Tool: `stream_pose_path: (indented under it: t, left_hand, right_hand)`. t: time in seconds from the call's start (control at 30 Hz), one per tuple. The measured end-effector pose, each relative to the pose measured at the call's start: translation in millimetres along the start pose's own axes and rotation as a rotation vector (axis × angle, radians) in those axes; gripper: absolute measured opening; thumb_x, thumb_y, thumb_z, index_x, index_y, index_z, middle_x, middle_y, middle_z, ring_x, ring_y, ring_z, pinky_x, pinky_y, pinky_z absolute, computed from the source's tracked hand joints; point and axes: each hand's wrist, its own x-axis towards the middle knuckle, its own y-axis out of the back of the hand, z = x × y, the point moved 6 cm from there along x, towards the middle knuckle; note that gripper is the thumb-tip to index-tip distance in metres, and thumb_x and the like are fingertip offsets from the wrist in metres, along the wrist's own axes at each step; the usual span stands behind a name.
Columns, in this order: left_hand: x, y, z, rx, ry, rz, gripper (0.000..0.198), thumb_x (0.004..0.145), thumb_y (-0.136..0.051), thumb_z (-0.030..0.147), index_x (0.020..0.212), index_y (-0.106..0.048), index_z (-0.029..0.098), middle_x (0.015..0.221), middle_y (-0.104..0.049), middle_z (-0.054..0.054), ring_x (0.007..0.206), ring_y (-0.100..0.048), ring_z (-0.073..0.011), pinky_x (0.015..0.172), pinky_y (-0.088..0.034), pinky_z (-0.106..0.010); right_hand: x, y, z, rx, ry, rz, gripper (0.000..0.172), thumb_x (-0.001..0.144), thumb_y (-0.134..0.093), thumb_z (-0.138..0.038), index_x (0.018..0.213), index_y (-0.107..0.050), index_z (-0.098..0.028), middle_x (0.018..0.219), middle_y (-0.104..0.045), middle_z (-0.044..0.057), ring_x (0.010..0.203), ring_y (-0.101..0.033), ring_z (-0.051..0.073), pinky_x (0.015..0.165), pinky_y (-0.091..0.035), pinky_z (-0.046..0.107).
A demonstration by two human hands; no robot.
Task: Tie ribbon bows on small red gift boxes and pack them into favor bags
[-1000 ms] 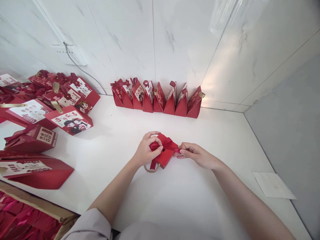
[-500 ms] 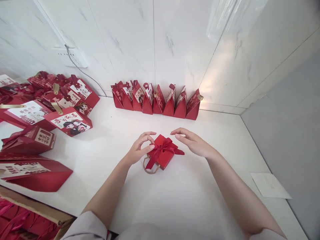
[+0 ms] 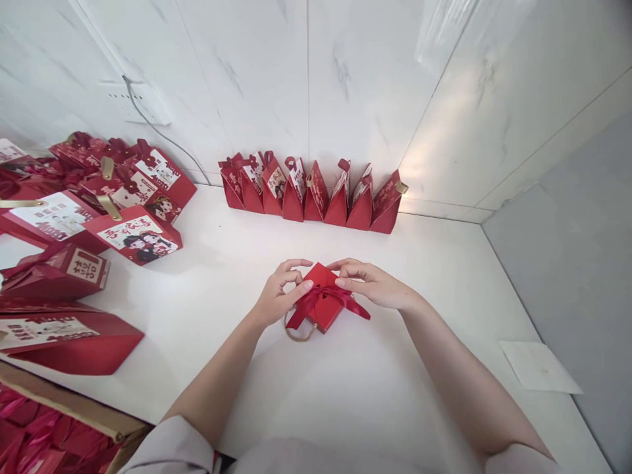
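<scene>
A small red gift box (image 3: pixel 323 309) lies on the white table (image 3: pixel 345 395), tied with a red ribbon (image 3: pixel 310 304) and with a loop of brown cord (image 3: pixel 296 332) sticking out at its near end. My left hand (image 3: pixel 281 295) pinches the ribbon's left loop between thumb and fingers. My right hand (image 3: pixel 370 284) has its fingertips closed on the ribbon at the box's top right. Ribbon tails trail off to the left and right of the box.
A row of several upright red gift boxes (image 3: pixel 311 192) stands against the back wall. Larger red boxes (image 3: pixel 74 237) lie piled at the left. A cardboard carton (image 3: pixel 59 421) with red items sits at the lower left. A white paper (image 3: pixel 540 365) lies at the right edge.
One second ago both hands pulled the ribbon; they then let go and lifted away. Now both hands are back on the bow, the right one at the box's top.
</scene>
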Motion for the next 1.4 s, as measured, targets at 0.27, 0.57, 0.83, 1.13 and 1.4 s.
stream_pose_path:
  t: [0.27,0.57,0.83,1.13,1.4]
  left_hand:
    - [-0.1,-0.5,9.6,0.163,-0.135,0.067,0.032,0.093,-0.053,0.030,0.062,-0.048,0.019,0.127,-0.058,-0.006,0.124,-0.051,-0.0225,0.108,-0.040,-0.042]
    - [-3.9,2.3,18.3,0.463,-0.332,0.137,0.026,0.089,-0.055,0.025,0.065,-0.049,0.020,0.124,-0.061,-0.006,0.125,-0.049,-0.0241,0.106,-0.041,-0.045]
    - [1.9,5.7,1.7,-0.005,-0.058,-0.011,0.036,0.092,-0.053,0.038,0.062,-0.052,0.018,0.130,-0.058,-0.007,0.121,-0.054,-0.0246,0.108,-0.042,-0.045]
    - [4.8,5.5,-4.1,-0.126,0.025,-0.019,0.039,0.094,-0.049,0.045,0.070,-0.065,0.018,0.124,-0.060,-0.010,0.122,-0.055,-0.0267,0.109,-0.044,-0.045]
    - [2.9,9.1,-3.5,0.026,-0.012,0.094,0.035,0.085,-0.065,0.040,0.063,-0.050,0.019,0.121,-0.062,-0.007,0.114,-0.059,-0.0239,0.105,-0.043,-0.042]
  right_hand:
    - [-3.2,-0.1,0.1,-0.038,0.004,-0.044,0.032,0.091,-0.055,-0.052,0.085,-0.067,-0.023,0.130,-0.057,0.005,0.113,-0.058,0.024,0.101,-0.044,0.044]
    - [-3.7,0.1,1.6,-0.053,-0.006,-0.048,0.033,0.091,-0.055,-0.052,0.079,-0.064,-0.023,0.128,-0.057,0.004,0.109,-0.060,0.023,0.100,-0.046,0.042]
    - [-18.9,-0.9,-34.2,-0.357,0.258,0.374,0.016,0.095,-0.053,-0.038,0.100,-0.061,-0.024,0.125,-0.060,0.008,0.121,-0.054,0.024,0.101,-0.044,0.043]
    - [-33.6,-98.4,-48.5,-1.005,0.616,0.066,0.023,0.097,-0.047,-0.017,0.107,-0.068,-0.019,0.141,-0.056,0.011,0.136,-0.044,0.026,0.117,-0.028,0.055]
    - [-48.2,-74.0,-58.9,-0.884,0.518,-0.081,0.040,0.090,-0.041,0.000,0.118,-0.064,-0.017,0.133,-0.062,0.007,0.132,-0.050,0.021,0.114,-0.037,0.043]
